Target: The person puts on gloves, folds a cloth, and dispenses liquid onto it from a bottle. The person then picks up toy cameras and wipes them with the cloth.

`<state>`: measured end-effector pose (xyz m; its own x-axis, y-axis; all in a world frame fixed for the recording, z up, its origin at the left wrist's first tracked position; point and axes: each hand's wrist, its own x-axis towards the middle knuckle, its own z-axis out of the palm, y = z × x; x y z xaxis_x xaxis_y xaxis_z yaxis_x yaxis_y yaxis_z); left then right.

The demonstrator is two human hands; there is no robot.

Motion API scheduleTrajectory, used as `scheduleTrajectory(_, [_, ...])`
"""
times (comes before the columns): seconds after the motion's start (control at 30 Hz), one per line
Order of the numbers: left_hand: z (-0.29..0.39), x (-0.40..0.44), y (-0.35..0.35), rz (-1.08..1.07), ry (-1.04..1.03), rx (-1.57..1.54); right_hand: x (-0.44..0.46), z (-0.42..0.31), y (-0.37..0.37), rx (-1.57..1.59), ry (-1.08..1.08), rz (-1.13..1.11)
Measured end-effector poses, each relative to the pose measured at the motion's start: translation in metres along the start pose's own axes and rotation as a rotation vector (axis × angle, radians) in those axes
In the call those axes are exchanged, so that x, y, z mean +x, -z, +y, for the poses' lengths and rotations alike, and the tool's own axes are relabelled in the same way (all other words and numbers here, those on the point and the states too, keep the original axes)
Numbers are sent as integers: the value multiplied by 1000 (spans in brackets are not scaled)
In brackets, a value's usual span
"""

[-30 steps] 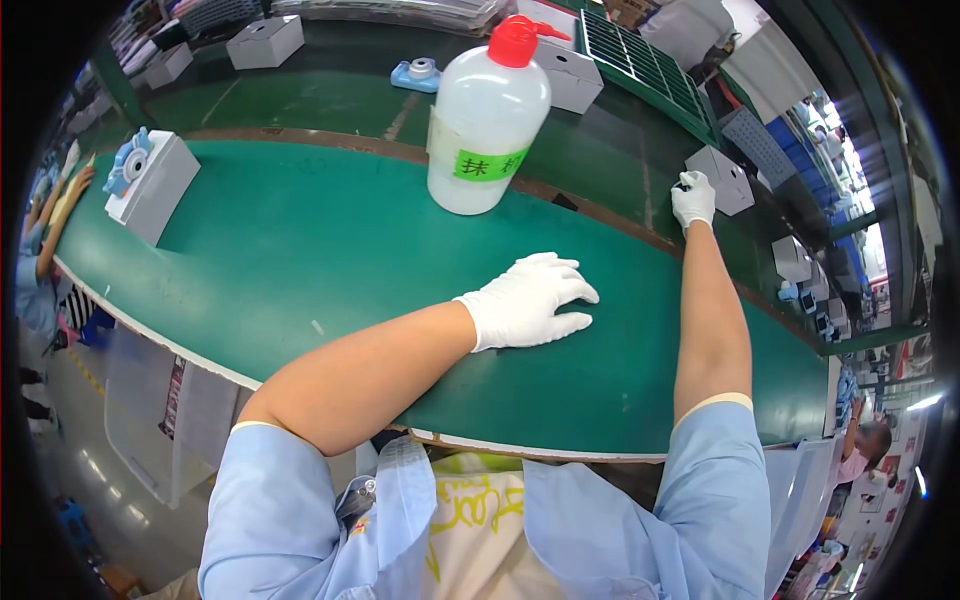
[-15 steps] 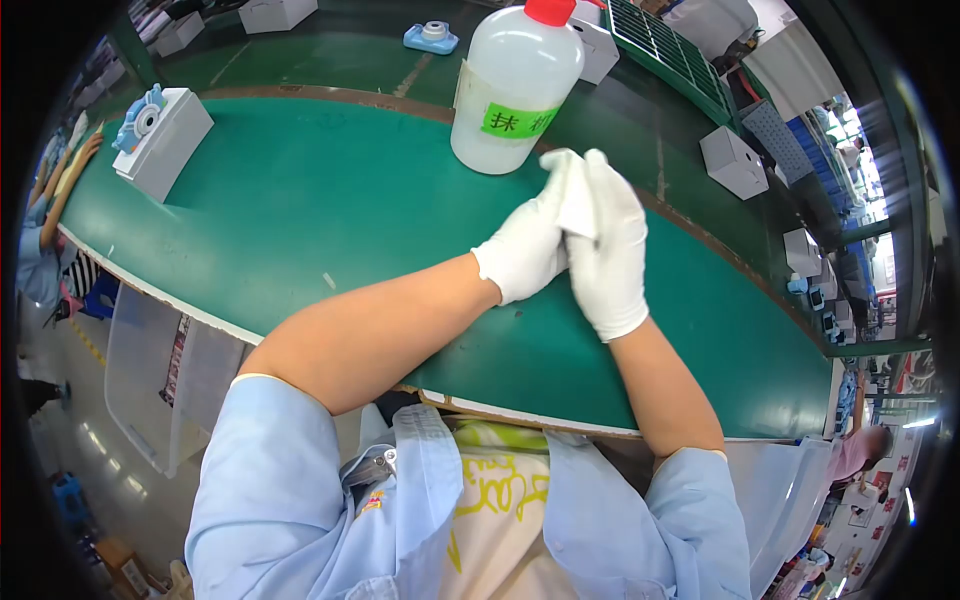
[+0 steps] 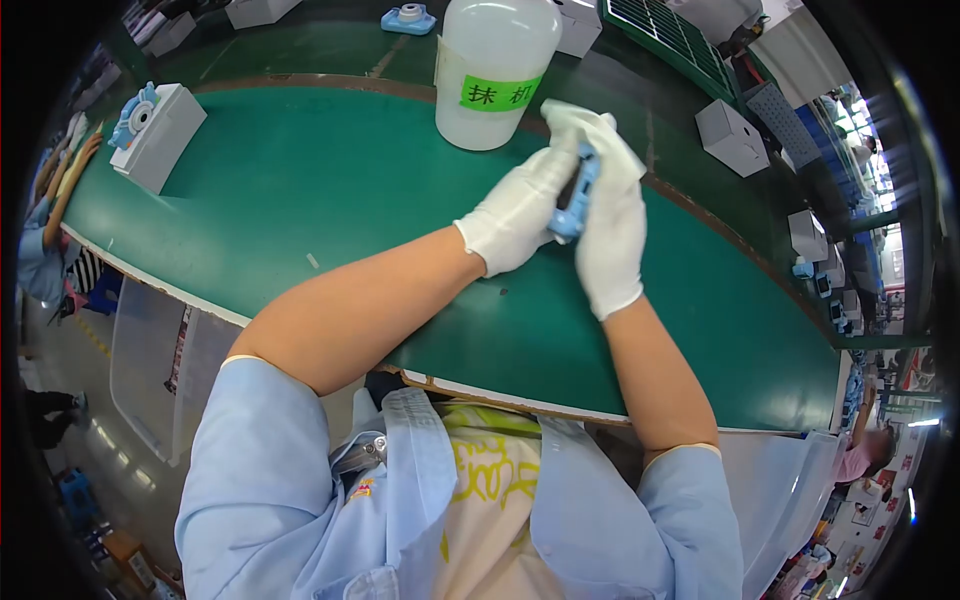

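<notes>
Between my two white-gloved hands is a small light blue device [image 3: 575,200], held above the green work surface [image 3: 300,190]. My left hand [image 3: 520,205] closes round its left side. My right hand [image 3: 614,225] presses against its right side, with a white cloth [image 3: 590,125] over the top of the device and the fingertips. The gloves and cloth hide part of the device. Just beyond my hands, a large translucent bottle [image 3: 490,60] with a green label stands upright.
A white box [image 3: 165,140] with a blue device [image 3: 135,118] against it stands at left. Another blue device [image 3: 408,19] lies at the back. A white box [image 3: 731,137] sits at right, near a green rack [image 3: 680,45]. A co-worker's arms [image 3: 70,185] show at far left.
My right hand has come back from the white box at right to meet my left hand. The blue device now shows between them, with the cloth spread over its top.
</notes>
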<state>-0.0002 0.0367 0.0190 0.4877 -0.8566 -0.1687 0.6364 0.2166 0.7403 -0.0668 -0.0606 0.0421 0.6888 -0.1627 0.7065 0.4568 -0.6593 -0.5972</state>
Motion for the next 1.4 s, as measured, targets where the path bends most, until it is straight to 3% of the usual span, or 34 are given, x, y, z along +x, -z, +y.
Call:
scheduleTrajectory(0.03, [-3, 5, 5, -3, -29, -197, -4, 1, -1, -170, 96, -135])
scheduleTrajectory(0.07, [-9, 14, 23, -224, -41, -348, -10, 1, -3, -336, 190, -274])
scheduleTrajectory(0.13, [-13, 26, 54, -667, -65, -639, -7, -22, -5, -306, 44, -539])
scheduleTrajectory(0.2, [-5, 15, 45, -400, 12, -579, 0, -6, -8, -464, 360, -200])
scheduleTrajectory(0.23, [-7, 6, 32, -156, -206, 329, 1, -3, -10, -207, 198, -89])
scheduleTrajectory(0.27, [-5, 1, 21, -106, -201, 474, 7, 1, -2, -243, 163, -145])
scheduleTrajectory(0.3, [-1, -5, 8, -58, -191, 618, 3, -5, 8, -76, -117, -109])
scheduleTrajectory(0.37, [1, -5, 3, -115, 141, 5, -10, -5, 19, 400, -715, 2])
scheduleTrajectory(0.47, [-3, -5, -4, 43, 138, -65, -17, -1, 10, 315, -317, -9])
scheduleTrajectory(0.53, [-5, -4, -6, 111, 139, -226, -7, -2, 9, 64, -4, -158])
scheduleTrajectory(0.6, [-5, -3, -5, 184, 132, -385, -6, -5, 8, 19, 122, -241])
scheduleTrajectory(0.67, [-26, -1, 9, 111, -132, -90, -8, 1, 2, 25, 101, -208])
scheduleTrajectory(0.7, [-20, -12, -9, 184, -139, -139, -10, 4, -1, 25, 89, -189])
scheduleTrajectory(0.77, [-18, -11, -9, 66, -160, -90, -15, 2, -2, -28, -94, 15])
scheduleTrajectory(0.8, [-21, -13, -14, 90, -236, 117, -18, 2, -1, -57, -185, 118])
scheduleTrajectory(0.83, [-25, -15, -21, 113, -313, 324, -21, 11, 4, -299, -226, 67])
scheduleTrajectory(0.87, [-28, -17, -26, 133, -386, 532, -21, 11, 13, 32, -483, 118])
scheduleTrajectory(0.9, [-20, -13, -19, 20, -196, 535, -19, 15, 15, 228, -679, 194])
scheduleTrajectory(0.93, [-17, -12, -17, -1, -161, 510, -18, 18, 17, 428, -868, 270])
scheduleTrajectory(1.03, [-14, -10, -15, -4, -107, 366, -15, 12, 15, 452, -840, 252])
scheduleTrajectory(1.07, [-18, -6, -12, 13, -128, 94, -17, 4, 15, 393, -650, 126])
scheduleTrajectory(1.13, [-9, 0, -2, -64, -216, -170, -24, 4, -7, 383, -367, 146])
scheduleTrajectory(1.17, [-3, -1, 5, -72, -132, -408, -25, 2, -9, 451, -393, 121])
scheduleTrajectory(1.27, [13, -5, 6, -75, 34, -747, -19, 21, 2, -180, 121, -144])
scheduleTrajectory(1.3, [13, -4, 6, -55, 53, -731, -17, 13, -1, -63, 80, -90])
scheduleTrajectory(1.4, [10, -5, 5, -82, -47, -575, -14, 14, 9, -264, 230, -25])
